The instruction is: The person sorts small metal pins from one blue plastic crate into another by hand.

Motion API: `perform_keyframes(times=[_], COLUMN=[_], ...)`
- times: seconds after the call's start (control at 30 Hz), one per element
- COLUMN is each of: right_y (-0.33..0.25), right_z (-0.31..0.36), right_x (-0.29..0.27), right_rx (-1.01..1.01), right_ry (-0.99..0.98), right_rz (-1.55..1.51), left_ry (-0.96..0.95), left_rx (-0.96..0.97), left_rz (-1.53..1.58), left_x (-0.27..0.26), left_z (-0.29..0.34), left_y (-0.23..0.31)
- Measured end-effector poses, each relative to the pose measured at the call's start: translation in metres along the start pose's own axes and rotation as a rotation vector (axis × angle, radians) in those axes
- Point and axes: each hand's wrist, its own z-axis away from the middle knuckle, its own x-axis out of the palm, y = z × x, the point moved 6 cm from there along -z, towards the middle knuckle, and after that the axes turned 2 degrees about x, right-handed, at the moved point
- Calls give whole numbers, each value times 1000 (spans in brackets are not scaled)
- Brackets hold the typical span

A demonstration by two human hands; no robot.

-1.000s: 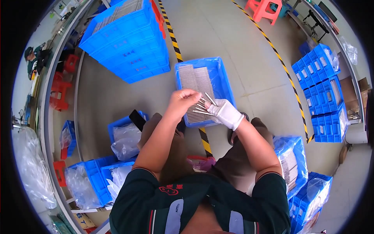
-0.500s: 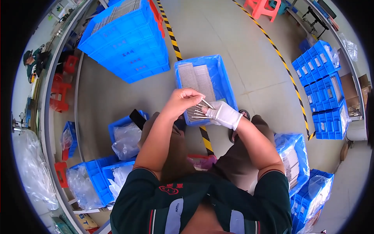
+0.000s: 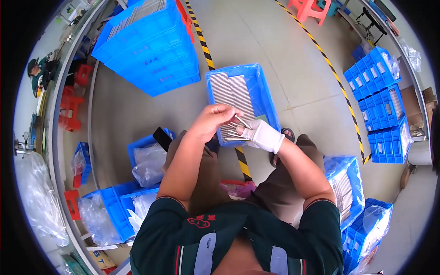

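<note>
My right hand (image 3: 265,136), in a white glove with bare fingertips, is closed round several thin silvery metal rods (image 3: 236,134) that fan out toward my left hand. My bare left hand (image 3: 214,120) is closed too, its thumb and forefinger pinched at the upper end of one rod. Both hands are over the near part of a blue crate (image 3: 271,107) lined with clear plastic. Inside it, similar rods (image 3: 231,94) lie in two dense, neat rows, partly hidden by my hands. The crate's right side shows bare liner.
Stacked blue crates (image 3: 151,68) of rods stand at the far left, more crates (image 3: 376,107) at the right. Beside my legs are a lined crate of rods (image 3: 341,190) and a bag-filled crate (image 3: 149,160). Black-and-yellow tape (image 3: 316,43) marks the floor. A red stool (image 3: 308,10) stands far off.
My left fingertips have shifted very slightly to the right at the rod's end. Otherwise both hands and the rods are nearly where they were.
</note>
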Motion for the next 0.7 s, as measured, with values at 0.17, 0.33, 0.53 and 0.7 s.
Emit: perform_keyframes(times=[0.17,0.33,0.53,0.7], right_y=[-2,-2,1,5], right_z=[-2,-5,-5,-4], right_x=[-4,-9,-15,-13], right_rx=[-95,-306,-179,-85], right_ry=[74,220,177,103], right_rz=[106,243,280,168], left_ry=[-25,-141,78,125], left_rx=[-67,-146,2,92], left_rz=[145,603,15,-169], left_x=[-2,20,7,7], left_z=[-4,-10,-6,-2], left_y=[-17,-29,-10,-9])
